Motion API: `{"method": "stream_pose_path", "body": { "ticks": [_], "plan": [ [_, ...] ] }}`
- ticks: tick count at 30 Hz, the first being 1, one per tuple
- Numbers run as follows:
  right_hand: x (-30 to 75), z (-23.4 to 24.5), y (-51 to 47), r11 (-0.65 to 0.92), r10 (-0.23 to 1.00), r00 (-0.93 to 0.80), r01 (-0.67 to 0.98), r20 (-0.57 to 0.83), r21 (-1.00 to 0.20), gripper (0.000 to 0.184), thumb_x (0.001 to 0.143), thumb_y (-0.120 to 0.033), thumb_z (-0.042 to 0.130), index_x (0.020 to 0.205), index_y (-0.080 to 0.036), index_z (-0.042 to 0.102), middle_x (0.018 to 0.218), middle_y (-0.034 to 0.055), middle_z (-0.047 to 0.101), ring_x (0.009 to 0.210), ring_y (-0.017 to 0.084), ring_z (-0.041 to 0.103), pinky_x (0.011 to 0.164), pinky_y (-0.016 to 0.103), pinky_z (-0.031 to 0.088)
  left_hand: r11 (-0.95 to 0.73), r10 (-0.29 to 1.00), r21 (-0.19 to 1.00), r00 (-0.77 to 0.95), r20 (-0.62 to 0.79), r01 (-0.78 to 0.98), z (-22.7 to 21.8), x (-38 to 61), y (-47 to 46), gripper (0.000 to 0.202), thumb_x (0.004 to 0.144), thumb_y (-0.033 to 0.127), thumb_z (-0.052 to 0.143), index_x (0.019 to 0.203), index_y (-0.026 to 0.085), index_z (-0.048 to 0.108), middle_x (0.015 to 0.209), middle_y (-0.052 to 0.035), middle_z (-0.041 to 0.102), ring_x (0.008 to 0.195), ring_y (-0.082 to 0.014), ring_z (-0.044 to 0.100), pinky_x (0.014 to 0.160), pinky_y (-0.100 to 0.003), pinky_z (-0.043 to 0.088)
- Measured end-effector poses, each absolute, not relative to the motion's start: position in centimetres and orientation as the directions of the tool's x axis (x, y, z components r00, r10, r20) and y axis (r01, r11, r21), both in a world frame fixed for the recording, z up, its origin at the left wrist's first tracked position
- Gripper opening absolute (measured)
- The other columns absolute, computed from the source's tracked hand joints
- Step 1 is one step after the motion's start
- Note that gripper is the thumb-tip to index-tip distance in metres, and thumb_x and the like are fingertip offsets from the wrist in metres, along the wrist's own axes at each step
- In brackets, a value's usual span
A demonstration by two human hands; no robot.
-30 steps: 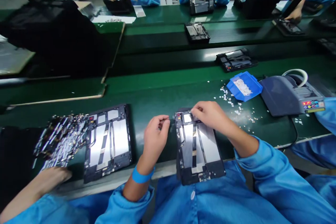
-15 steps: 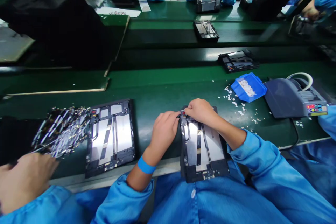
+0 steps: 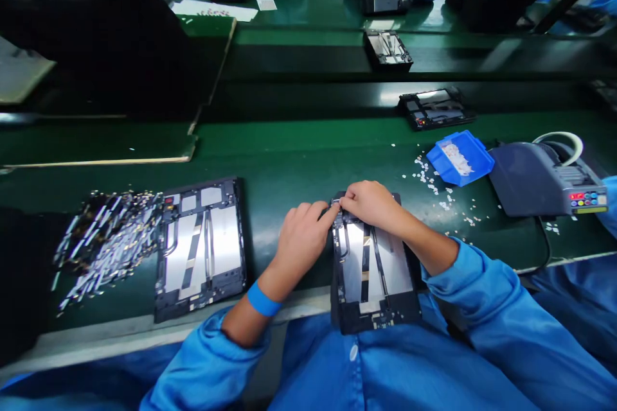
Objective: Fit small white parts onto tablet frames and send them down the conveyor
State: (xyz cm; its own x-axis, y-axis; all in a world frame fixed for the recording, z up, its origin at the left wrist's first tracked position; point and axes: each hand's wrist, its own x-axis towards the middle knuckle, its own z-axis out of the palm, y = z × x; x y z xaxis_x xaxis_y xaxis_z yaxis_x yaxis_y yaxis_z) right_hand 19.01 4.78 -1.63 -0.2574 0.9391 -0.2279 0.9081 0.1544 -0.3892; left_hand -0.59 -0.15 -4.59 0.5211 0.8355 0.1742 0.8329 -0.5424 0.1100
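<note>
Left hand [image 3: 303, 239] and right hand [image 3: 370, 203] meet at the far-left corner of the open tablet [image 3: 370, 270] on the worktop [image 3: 289, 167] edge. Each grip pinching or pressing? Cannot tell. Light, thin, fragile inside: likely best held by its frame.

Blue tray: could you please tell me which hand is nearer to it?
Right. The right hand is left of and below the blue tray; the left hand lies farther left.
</note>
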Motion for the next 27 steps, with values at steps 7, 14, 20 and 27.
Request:
{"method": "stream_pose_path", "body": {
  "ticks": [7, 14, 20, 27],
  "plan": [
    [19.2, -1.7, 4.7, 0.182, 0.937, -0.286, 0.891, -0.202, -0.416, 0.025, 0.096, -0.03, 0.057, 0.087, -0.021, 0.079, 0.086, 0.0048, 0.078, 0.08, 0.019, 0.067, 0.067, 0.028, 0.036, -0.571, 0.82, 0.176, 0.553, 0.146, 0.802, -4.4, -1.3, 0.7, 0.04, 0.101, 0.018, 0.05, 0.135, 0.027, 0.069, 0.122, -0.0096, 0.073, 0.093, -0.0279, 0.06, 0.074, -0.041, 0.044],
    [20.9, -3.8, 2.5, 0.414, 0.894, -0.446, 0.788, 0.04, -0.455, 0.024, 0.103, -0.021, 0.053, 0.114, -0.022, 0.074, 0.102, 0.0055, 0.074, 0.092, 0.018, 0.064, 0.083, 0.028, 0.043, -0.546, 0.835, 0.307, 0.536, 0.124, 0.779, -4.1, -1.5, 1.4, 0.04, 0.098, 0.015, 0.052, 0.128, 0.032, 0.072, 0.121, -0.0082, 0.074, 0.097, -0.0271, 0.062, 0.081, -0.04, 0.048],
    [21.7, -4.6, 0.3, 0.662, 0.749, -0.652, 0.731, 0.113, -0.168, 0.032, 0.105, -0.019, 0.051, 0.131, -0.026, 0.069, 0.107, 0.009, 0.068, 0.091, 0.022, 0.053, 0.078, 0.031, 0.043, -0.427, 0.888, 0.582, 0.444, 0.123, 0.692, -4.3, -1.4, 2.0, 0.037, 0.096, 0.012, 0.046, 0.121, 0.022, 0.072, 0.119, -0.0075, 0.076, 0.11, -0.0248, 0.066, 0.099, -0.041, 0.05],
    [22.6, -5.3, 2.1, 0.656, 0.734, -0.665, 0.645, 0.136, -0.392, 0.043, 0.101, -0.009, 0.046, 0.137, -0.024, 0.065, 0.112, 0.0085, 0.07, 0.098, 0.021, 0.059, 0.091, 0.034, 0.048, -0.129, 0.949, 0.694, 0.29, -0.12, 0.708, -3.2, 0.4, 4.2, 0.026, 0.092, 0.031, 0.054, 0.109, 0.019, 0.071, 0.094, -0.0069, 0.078, 0.085, -0.0239, 0.071, 0.074, -0.035, 0.052]
  ]
}}
